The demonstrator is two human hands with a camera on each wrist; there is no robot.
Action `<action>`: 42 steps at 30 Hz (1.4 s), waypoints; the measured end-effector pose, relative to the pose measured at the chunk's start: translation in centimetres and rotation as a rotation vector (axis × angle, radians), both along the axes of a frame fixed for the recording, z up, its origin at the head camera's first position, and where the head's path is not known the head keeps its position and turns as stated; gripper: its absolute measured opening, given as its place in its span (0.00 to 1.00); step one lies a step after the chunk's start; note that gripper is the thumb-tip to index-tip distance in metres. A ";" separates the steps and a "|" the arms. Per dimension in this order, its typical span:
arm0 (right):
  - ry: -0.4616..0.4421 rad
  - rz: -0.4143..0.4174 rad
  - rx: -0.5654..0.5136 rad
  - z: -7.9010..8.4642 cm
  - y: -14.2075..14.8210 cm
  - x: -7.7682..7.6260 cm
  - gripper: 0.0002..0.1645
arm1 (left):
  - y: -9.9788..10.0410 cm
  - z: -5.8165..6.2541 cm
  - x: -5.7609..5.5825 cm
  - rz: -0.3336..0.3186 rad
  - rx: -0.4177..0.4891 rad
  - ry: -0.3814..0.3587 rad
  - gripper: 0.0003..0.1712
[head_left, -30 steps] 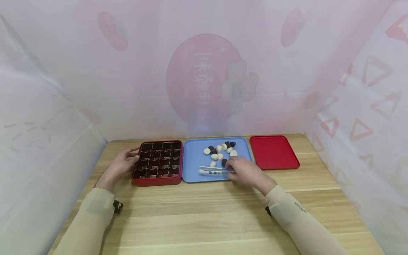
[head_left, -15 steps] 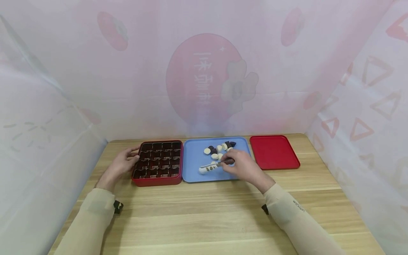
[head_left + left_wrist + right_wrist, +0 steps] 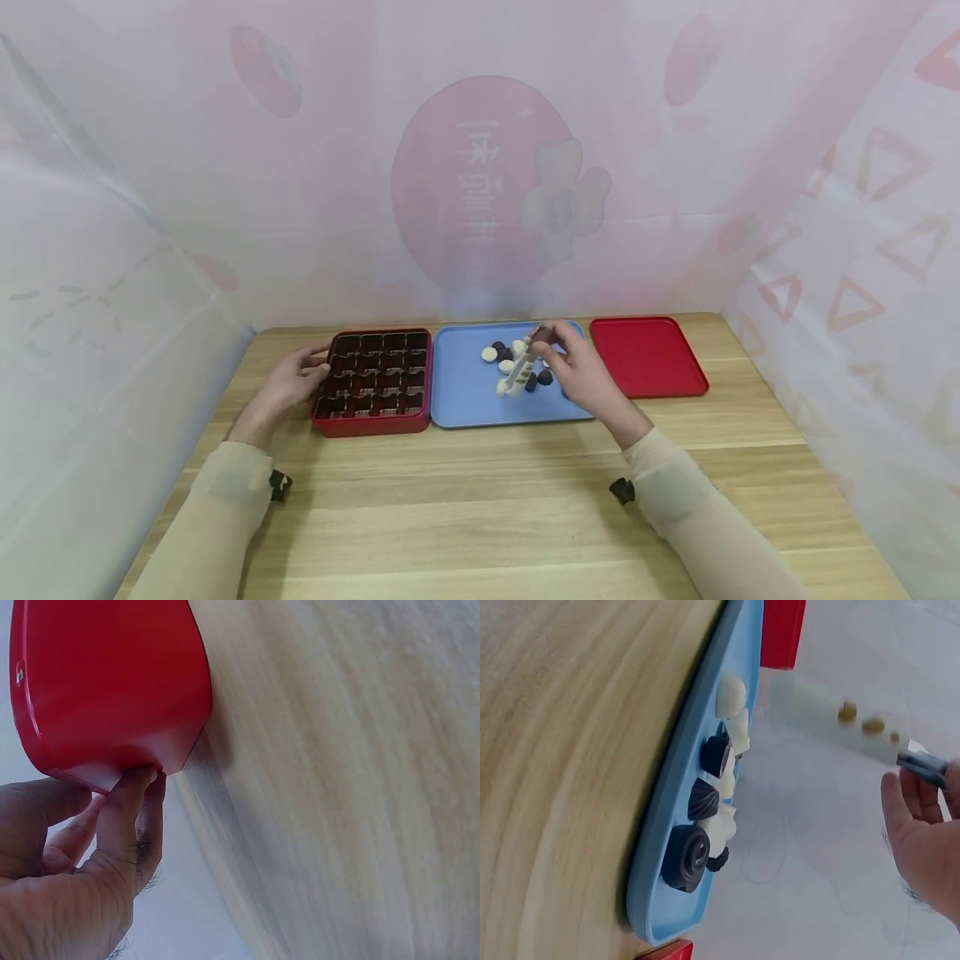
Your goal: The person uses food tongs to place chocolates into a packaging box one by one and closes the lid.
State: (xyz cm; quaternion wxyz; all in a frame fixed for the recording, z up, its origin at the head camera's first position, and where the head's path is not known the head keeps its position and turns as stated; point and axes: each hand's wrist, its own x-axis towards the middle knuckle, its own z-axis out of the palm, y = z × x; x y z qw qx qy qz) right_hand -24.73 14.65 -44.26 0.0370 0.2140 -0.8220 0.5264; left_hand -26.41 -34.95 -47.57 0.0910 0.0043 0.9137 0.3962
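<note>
The right hand grasps brown-spotted white tongs over a rectangular blue tray, partly hiding dark and white chocolates; the left hand, unclenched, touches a square red box. Rightmost lies a flat red tray.

Head view: table across lower frame, backdrop behind. Compartment box left of centre, left hand touching its left side. Tray at centre, just right of box; chocolates on it. Tongs in right hand, over tray. Second tray just right of first.
</note>
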 end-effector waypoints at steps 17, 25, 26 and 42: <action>0.016 0.045 0.056 -0.7 1.1 -1.1 0.12 | 0.1 -0.2 -0.1 0.021 0.054 -0.015 0.34; 0.012 0.072 0.065 -1.7 0.9 -1.4 0.14 | 0.1 0.2 0.1 0.022 0.026 -0.018 0.34; 0.012 0.070 0.063 -1.7 0.9 -1.3 0.14 | 0.2 0.2 0.2 0.021 0.025 -0.018 0.34; 0.073 0.032 0.114 -2.3 -0.3 -1.1 0.08 | 0.1 0.2 0.2 0.015 0.008 -0.018 0.35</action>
